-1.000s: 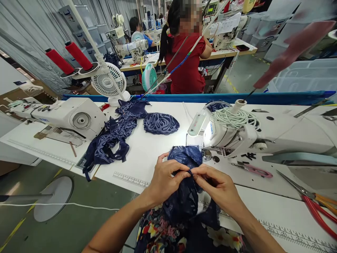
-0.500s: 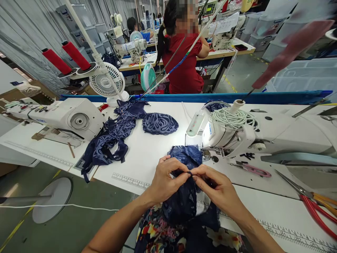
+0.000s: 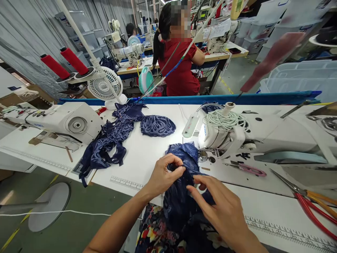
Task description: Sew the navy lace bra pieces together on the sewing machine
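- L hand (image 3: 164, 175): thumb + forefinger together, pinching a dark edge of the navy fabric piece (image 3: 176, 200); other fingers curled behind, partly hidden.
- R hand (image 3: 223, 207): thumb & forefinger apart, w/ a clear gap btwn tips; no grip visible. Hand is over/just beside the fabric; can't tell if the lower fingers touch it.
- Just changed: ½ sec ago both hands' fingertips met at one spot on the edge; now R has let go and opened, L still has its pinch. For the work, prob. means L alone steadies the edge & R is free to take a new hold.
- Fabric position: far end lies on white bench (image 3: 150, 158), just in front of needle area of R sewing mach. (image 3: 213, 137); near end hangs over bench edge onto floral clothing (image 3: 149, 228) on person's lap.
- R side of bench: pink snips (image 3: 254, 170), then scissors (image 3: 310, 211) w/ red & orange handles; both untouched.
- L side: flat navy lace piece (image 3: 158, 125), beside it a navy lace heap (image 3: 113, 137) reaching 2nd sewing mach. (image 3: 79, 123).
- Bkgd: co-worker in red top (image 3: 179, 70), at another bench; hands not visible.
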The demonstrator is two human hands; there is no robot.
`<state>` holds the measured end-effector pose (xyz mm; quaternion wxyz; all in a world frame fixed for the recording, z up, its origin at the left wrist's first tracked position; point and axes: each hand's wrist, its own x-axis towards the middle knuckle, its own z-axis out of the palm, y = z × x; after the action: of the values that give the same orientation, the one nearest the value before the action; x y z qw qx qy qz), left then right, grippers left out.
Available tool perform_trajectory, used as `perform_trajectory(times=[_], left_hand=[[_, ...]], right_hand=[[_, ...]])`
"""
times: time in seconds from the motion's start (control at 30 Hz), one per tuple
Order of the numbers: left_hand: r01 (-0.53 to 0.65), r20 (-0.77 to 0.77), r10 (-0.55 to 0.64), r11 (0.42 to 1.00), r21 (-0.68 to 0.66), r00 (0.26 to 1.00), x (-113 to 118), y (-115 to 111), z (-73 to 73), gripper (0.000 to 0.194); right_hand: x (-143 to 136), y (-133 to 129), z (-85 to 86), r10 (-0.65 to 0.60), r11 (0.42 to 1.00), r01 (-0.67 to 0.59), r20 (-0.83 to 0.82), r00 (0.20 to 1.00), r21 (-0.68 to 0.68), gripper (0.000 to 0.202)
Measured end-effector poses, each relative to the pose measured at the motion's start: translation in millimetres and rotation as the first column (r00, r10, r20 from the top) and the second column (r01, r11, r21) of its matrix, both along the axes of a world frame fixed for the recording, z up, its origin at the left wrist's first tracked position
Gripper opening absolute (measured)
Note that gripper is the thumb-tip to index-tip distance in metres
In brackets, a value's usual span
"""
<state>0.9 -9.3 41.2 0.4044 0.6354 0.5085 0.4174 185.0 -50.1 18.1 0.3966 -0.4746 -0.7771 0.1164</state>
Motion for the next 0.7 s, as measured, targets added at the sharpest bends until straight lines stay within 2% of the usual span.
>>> perform_trajectory(times=[0.1, 0.17, 0.33, 0.47, 0.6, 0.7], left_hand=[[0.026, -0.01, -0.026, 1.0, 0.002, 1.0, 0, -1, 2.1, 0.008], [0.05, 0.013, -0.049, 0.998, -0.024, 0.999, -3, -2, 3.9, 0.007], [0.119, 0.163, -0.106, 0.99, -0.072, 0.981, -11, -5, 1.2, 0.01], [0.169, 0.267, -0.135, 0.979, -0.112, 0.954, -13, -6, -3.4, 0.013], [0.217, 0.357, -0.147, 0.962, -0.166, 0.922, -12, -8, -0.7, 0.013], [0.229, 0.364, -0.162, 0.962, -0.148, 0.917, -13, -20, 5.5, 0.013]], right_hand=[[-6, 2, -4.1, -0.02, 0.984, 0.006, -0.076, 0.997, -0.18, 0.011], [-3, 8, -1.9, -0.004, 0.97, -0.026, -0.125, 0.992, -0.24, 0.009], [9, 19, 18.0, 0.071, 0.986, -0.079, -0.057, 0.996, -0.144, 0.012], [13, 24, 24.3, 0.125, 0.952, -0.145, -0.09, 0.988, -0.268, 0.014], [13, 27, 26.7, 0.092, 0.916, -0.121, -0.093, 0.991, -0.382, 0.012], [13, 22, 38.2, 0.188, 0.941, -0.194, -0.048, 0.981, -0.276, 0.009]])
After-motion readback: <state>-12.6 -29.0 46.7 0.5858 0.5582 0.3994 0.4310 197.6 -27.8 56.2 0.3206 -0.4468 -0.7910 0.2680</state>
